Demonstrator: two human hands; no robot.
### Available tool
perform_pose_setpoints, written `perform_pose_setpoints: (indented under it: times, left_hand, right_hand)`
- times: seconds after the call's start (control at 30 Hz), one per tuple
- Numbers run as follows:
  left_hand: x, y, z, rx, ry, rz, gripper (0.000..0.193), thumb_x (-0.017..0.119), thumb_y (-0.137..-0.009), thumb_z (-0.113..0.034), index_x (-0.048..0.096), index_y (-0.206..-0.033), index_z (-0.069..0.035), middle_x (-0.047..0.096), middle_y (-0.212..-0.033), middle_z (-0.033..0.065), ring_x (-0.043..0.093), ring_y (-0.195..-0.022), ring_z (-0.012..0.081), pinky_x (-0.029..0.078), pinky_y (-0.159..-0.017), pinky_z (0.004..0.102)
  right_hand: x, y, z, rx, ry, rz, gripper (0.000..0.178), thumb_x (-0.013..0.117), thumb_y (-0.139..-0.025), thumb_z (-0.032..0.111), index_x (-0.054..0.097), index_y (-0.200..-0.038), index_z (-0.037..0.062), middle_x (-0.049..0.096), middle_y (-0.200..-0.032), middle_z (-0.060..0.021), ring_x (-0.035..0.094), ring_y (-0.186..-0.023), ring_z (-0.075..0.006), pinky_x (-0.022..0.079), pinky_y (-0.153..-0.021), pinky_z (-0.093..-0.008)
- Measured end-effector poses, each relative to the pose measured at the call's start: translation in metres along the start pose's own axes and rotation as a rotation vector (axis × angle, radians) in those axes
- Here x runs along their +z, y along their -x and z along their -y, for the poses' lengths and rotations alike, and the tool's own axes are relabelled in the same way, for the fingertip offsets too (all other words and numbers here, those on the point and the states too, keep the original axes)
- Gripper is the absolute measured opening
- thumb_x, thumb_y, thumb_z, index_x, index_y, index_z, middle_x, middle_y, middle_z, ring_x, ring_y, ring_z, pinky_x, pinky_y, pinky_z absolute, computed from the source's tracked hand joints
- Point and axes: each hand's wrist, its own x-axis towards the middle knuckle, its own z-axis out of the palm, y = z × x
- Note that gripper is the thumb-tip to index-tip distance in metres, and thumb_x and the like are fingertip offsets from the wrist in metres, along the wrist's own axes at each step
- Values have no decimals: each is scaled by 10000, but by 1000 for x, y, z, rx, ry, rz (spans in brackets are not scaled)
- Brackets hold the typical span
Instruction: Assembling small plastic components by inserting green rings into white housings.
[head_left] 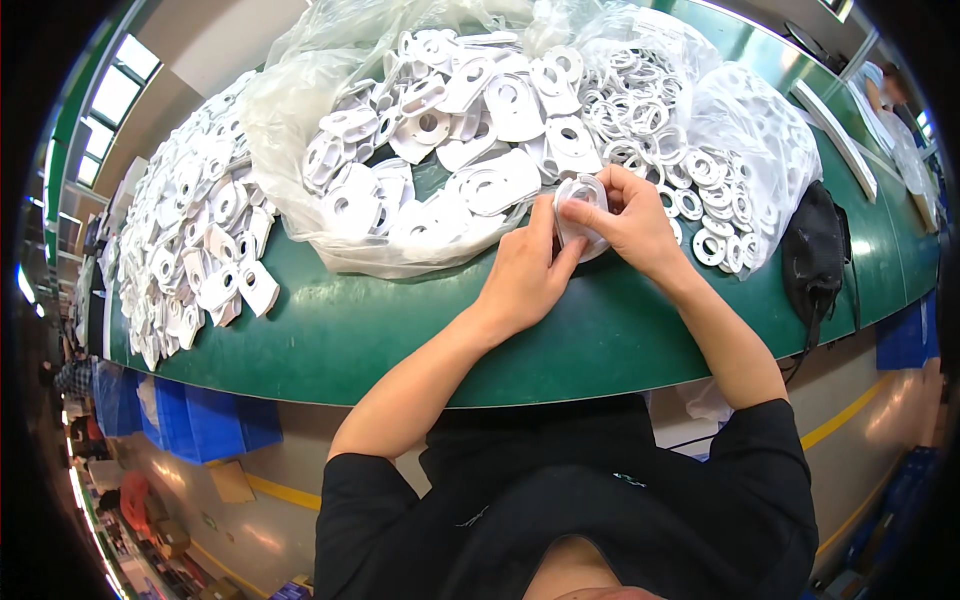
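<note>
Over the green table, both my hands close around one white plastic part [583, 205] with a round ring-like face. My left hand [530, 268] grips it from the left, thumb at its lower side. My right hand [637, 222] holds its right side, with the thumb pressed across the face. Fingers cover part of it, so its full shape is hidden. Just beyond my hands lies an opened clear plastic bag [385, 258] of white flat plates [515, 105] with round holes. Right of it are many loose white rings [712, 200], partly in another clear bag [765, 120].
A large heap of white holed plates [205, 215] covers the table's left end. At the right lie a black bag [815, 250] with a strap and a long white bar [835, 140]. The green tabletop [400, 335] has its near edge before me. Blue bins [205, 415] stand below left.
</note>
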Motion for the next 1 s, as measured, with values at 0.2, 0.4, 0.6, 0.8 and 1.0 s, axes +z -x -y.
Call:
perform_pose_setpoints:
  times: [0.2,0.4,0.6,0.8,1.0]
  left_hand:
    - [-12,-4,6,-51,203,60,380,566,-889,-146,411,-1206,-5,640,-931,201,647,-838,320,490,-730,386]
    - [-20,-1,-3,14,172,101,512,561,-911,-205,327,-1307,19,577,-764,61,522,-689,121,423,-643,268]
    - [-117,-41,3,-136,283,-318,344,579,-875,-177,460,-1123,29,641,-703,115,593,-570,151,475,-514,282]
    - [-331,-57,51,114,338,-1010,517,547,-935,-388,376,-1254,-19,494,-1268,220,574,-1053,253,496,-855,389]
    - [-326,-38,47,-177,269,-1226,928,522,-896,-525,9,-1491,-31,181,-1509,221,188,-1407,321,259,-1097,478]
  right_hand:
    - [-16,-6,11,-73,51,187,292,643,-845,17,589,-1124,-49,658,-882,-42,594,-798,-72,472,-700,-194]
    - [-10,-1,0,-254,599,-35,199,548,-936,173,637,-996,5,590,-657,-63,525,-575,-157,404,-553,-273]
    - [-19,-4,1,-330,579,-70,299,470,-992,249,645,-1002,7,574,-667,-46,493,-575,-109,416,-572,-241]
    - [-11,-6,7,-385,620,-75,219,526,-960,181,642,-1000,0,626,-721,-68,592,-641,-113,447,-601,-244]
    - [-20,-6,3,-336,682,-121,146,596,-911,121,644,-983,4,636,-711,-67,597,-631,-110,451,-597,-239]
